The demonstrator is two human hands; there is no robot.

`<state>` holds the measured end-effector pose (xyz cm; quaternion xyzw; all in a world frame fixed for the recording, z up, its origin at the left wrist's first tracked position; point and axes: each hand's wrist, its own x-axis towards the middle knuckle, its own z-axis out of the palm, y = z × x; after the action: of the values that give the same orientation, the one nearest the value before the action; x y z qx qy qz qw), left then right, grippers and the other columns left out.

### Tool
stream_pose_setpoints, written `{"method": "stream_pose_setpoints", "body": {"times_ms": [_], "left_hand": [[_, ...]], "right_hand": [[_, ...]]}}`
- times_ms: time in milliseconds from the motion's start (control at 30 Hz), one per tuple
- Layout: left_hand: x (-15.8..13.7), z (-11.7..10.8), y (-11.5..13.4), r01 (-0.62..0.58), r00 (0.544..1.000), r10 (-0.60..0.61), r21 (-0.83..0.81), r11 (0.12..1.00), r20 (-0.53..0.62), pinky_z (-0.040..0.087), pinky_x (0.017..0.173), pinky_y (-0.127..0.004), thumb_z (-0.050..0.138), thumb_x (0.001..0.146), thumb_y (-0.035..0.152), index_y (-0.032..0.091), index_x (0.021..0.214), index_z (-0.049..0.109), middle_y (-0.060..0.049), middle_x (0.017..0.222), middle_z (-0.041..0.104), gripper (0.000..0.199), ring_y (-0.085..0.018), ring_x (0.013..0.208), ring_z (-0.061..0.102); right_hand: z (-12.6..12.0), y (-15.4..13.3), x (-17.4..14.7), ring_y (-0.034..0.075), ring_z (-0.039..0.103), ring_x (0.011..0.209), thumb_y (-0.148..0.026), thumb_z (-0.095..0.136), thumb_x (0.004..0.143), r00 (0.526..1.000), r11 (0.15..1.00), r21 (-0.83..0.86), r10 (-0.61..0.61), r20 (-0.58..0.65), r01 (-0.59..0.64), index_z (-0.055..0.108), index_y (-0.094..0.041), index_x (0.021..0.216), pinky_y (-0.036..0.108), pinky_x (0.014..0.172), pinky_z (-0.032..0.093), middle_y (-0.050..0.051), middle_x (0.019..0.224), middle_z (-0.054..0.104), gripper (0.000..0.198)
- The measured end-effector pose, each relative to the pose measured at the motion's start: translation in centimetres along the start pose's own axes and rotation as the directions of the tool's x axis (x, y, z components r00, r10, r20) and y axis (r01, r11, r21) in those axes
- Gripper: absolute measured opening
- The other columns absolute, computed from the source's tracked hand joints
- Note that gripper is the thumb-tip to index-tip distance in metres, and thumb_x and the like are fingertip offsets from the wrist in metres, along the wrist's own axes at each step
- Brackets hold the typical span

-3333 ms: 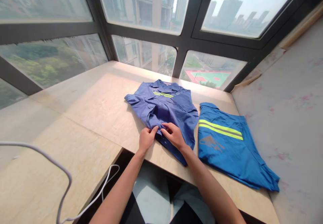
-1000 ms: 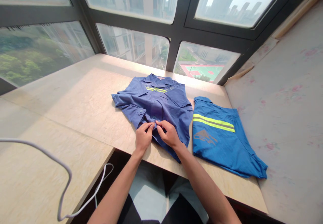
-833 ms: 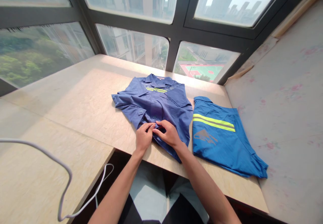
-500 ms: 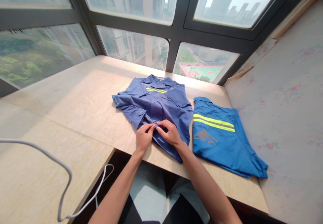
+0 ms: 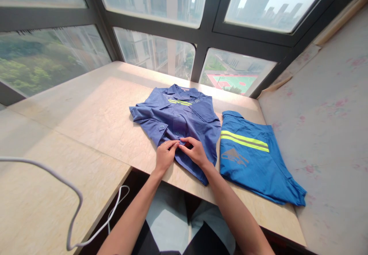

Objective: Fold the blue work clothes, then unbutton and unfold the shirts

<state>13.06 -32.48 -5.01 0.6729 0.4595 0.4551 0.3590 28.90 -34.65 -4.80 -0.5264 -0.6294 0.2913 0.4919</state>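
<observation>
Head view: a purplish-blue shirt lies front up on the pale counter, its collar toward the window and its hem toward the person. Both hands are at the lower part of its front opening. Left hand has thumb and fingers drawn together on the cloth at the front edge; right hand pinches the same spot from the other side, its fingertips meeting those of the left. Whatever sits between the tips is too small and covered to make out.

Most of the shirt spreads beyond the hands, with one button just past the fingertips and a buttoned cuff just beyond the left hand. The hem's corner reaches back beside the right wrist, near the counter's edge.

To the right of the right hand, and apart from it, lies a brighter blue folded garment with a yellow-and-grey band, close by the flowered wall. A white cable loops well to the left of the left hand.
</observation>
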Motion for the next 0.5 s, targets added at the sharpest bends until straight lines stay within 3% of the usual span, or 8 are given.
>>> {"method": "stream_pose_setpoints", "body": {"times_ms": [200,367,500], "left_hand": [[-0.1,0.1,0.3,0.000,1.000,0.000,-0.006,1.000,-0.020,0.053,0.086,-0.035,0.059,0.089,0.028,0.021,0.093,0.076,-0.005,0.096,0.076,0.019,-0.021,0.090,0.069],[0.0,0.1,0.3,0.006,0.999,-0.005,0.005,1.000,-0.041,0.053,0.083,-0.034,0.058,0.088,0.024,0.020,0.089,0.075,-0.005,0.090,0.075,0.018,-0.020,0.085,0.069],[0.0,0.2,0.2,0.000,1.000,0.001,0.020,1.000,-0.031,0.052,0.082,-0.034,0.056,0.087,0.021,0.020,0.086,0.074,-0.005,0.089,0.075,0.018,-0.020,0.084,0.068]], "right_hand": [[-0.4,-0.1,0.1,0.017,0.065,0.077,-0.033,0.072,0.082,0.999,0.996,0.084,0.013,0.051,-0.018,0.074,-0.016,0.106,0.030,0.074,0.054,0.008,0.095,0.074,0.029],[-1.1,0.2,0.5,0.011,0.052,0.055,-0.040,0.076,0.077,0.975,0.964,0.210,0.126,0.184,-0.164,0.074,-0.017,0.111,0.023,0.053,0.044,0.000,0.067,0.065,0.040],[-1.5,0.5,0.7,0.009,0.048,0.054,-0.043,0.077,0.075,0.950,0.927,0.289,0.159,0.270,-0.237,0.073,-0.016,0.112,0.020,0.049,0.038,0.000,0.068,0.065,0.046]]}}
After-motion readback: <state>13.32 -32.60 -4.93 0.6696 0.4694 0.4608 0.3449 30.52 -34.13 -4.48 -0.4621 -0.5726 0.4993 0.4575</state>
